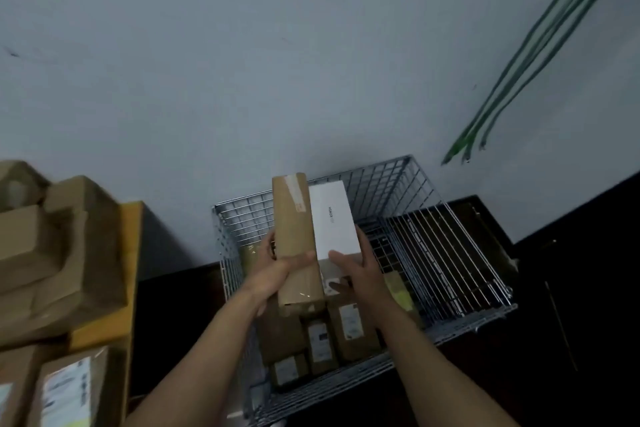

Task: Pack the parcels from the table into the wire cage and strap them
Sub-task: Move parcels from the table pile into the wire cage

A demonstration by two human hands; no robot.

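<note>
Two hands hold a pair of parcels side by side above the wire cage (450, 253). The left hand (277, 270) grips a long brown cardboard parcel (298, 239), thumb across its front face and fingers wrapped behind its left edge; a strip of clear tape with a pale patch runs near its top end. The right hand (360, 270) grips a white box (334, 218), thumb on its lower front and fingers along its right side. The white box touches the brown parcel's right edge, and small grey lettering down its face reads "HONOR".

Inside the cage, by its near wall, several brown parcels (322, 343) stand packed together, each with a white shipping label; the print on them is too small to read. The far and right parts of the cage floor show bare wire.

At the left, the worktop (130, 270) carries a heap of brown cardboard parcels (59, 253) up to its right edge. One at the near left corner (69, 392) bears a white label with blurred, unreadable print.
</note>
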